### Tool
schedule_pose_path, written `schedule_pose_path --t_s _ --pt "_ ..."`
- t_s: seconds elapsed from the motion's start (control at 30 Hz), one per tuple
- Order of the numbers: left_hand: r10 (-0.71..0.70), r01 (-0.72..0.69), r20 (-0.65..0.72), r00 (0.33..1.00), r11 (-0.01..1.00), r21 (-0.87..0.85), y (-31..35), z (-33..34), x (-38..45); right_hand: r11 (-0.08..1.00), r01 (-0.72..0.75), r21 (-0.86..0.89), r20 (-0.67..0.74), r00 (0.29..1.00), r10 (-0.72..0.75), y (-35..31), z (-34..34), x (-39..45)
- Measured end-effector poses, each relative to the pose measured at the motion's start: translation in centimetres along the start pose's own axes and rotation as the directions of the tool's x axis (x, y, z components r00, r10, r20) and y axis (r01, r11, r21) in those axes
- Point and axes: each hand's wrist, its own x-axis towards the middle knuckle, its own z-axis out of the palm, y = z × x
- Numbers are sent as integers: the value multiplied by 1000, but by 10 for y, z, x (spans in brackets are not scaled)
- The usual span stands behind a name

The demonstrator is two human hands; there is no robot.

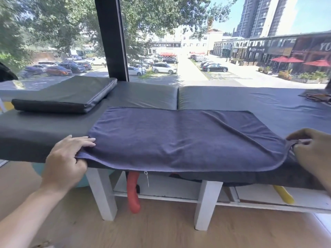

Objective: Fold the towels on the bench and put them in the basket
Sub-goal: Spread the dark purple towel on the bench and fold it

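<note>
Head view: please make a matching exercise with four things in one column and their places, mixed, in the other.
Things:
1. blue towel
2. loose grey cushion
3. red tube
4. yellow tube

Places:
A. under the bench, right side
B. on the bench, far left
C. spread along the bench's front edge
D. under the bench, by the left white leg

Pairs: 1-C, 2-B, 3-D, 4-A

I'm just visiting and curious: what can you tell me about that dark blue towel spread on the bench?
The towel is a dark blue-purple rectangle of soft, matte cloth with a stitched hem. It lies spread flat on the bench cushion, lightly wrinkled toward the right, its near edge sagging over the front of the bench. The left hand pinches its near left corner, fingers on top; the right hand grips its near right corner.
</note>
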Motion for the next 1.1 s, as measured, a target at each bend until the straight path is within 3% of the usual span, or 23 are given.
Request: schedule_pose_path --t_s 0.1,0.17,0.27,0.37,0.47,0.53,0.63,0.7,0.77,0.87,0.9,0.97,1.0,1.07,1.1 --pt "-92 91 -18 996 995 -41 5 1 -1 1000 20 -13 16 1000 -20 -33 -10 -21" --pt "-179 176 -50 983 983 -54 3 0 -2 997 27 -77 103 995 -19 -59 -18 -38" --pt "-277 267 -181 944 961 -79 -7 -3 -2 993 36 -112 181 983 -15 -83 -26 -56" --pt "-271 242 -300 915 961 -130 -2 -2 -1 995 67 -78 242 969 -46 -106 -31 -68" --pt "-125 84 -336 934 987 -135 31 3 7 959 192 -210 332 936 -115 -116 -28 -73" --pt "8 -51 -288 957 989 -140 57 9 13 950 207 -234 349 930 -117 -117 -23 -72" --pt "127 -143 -76 989 952 -270 92 21 22 985 171 -7 263 951 -163 -123 -16 -69" --pt "149 -107 93 985 931 -350 117 27 24 971 210 116 138 965 -225 -131 -10 -71" --pt "98 43 263 960 875 -483 142 32 31 932 289 220 37 952 -304 -151 -4 -81" --pt "-67 397 467 882 640 -658 175 43 56 844 390 368 5 907 -421 -199 13 -91" --pt "-141 546 557 819 493 -678 182 45 67 799 429 422 11 878 -478 -218 20 -97" --pt "-195 781 758 623 106 -615 188 46 84 675 484 557 97 769 -631 -251 35 -112" --pt "-161 822 816 556 -44 -568 185 47 87 609 447 655 187 684 -705 -263 42 -123" --pt "-121 813 844 522 -227 -536 175 48 87 510 355 783 315 481 -818 -279 52 -142" --pt "-149 793 843 517 -288 -538 168 49 85 473 324 819 321 426 -846 -281 57 -145"
